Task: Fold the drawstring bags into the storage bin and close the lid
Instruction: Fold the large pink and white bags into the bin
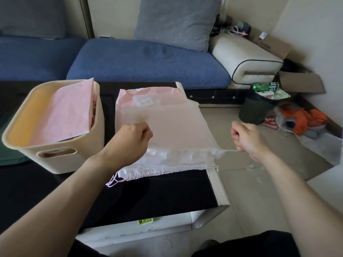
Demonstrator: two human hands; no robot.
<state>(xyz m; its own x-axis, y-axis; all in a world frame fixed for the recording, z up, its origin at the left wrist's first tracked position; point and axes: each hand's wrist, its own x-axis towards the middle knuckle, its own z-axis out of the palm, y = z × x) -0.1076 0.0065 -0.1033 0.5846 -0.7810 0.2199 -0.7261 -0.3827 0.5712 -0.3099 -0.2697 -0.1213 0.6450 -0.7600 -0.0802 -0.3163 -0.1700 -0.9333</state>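
Note:
A pale pink drawstring bag lies flat on the black table, its gathered white top edge nearest me. My left hand rests on the bag with curled fingers pinching its fabric. My right hand, off the table's right edge, pinches the white drawstring, which runs taut from the bag's right corner. Pink cord loops stick out at the bag's left corner. The cream storage bin stands to the left, with a folded pink bag leaning inside it. No lid is in view.
A blue sofa with a grey cushion runs behind the table. On the tiled floor to the right stand a dark waste bin with a green can on top, cardboard boxes and orange clutter. A green object lies left of the bin.

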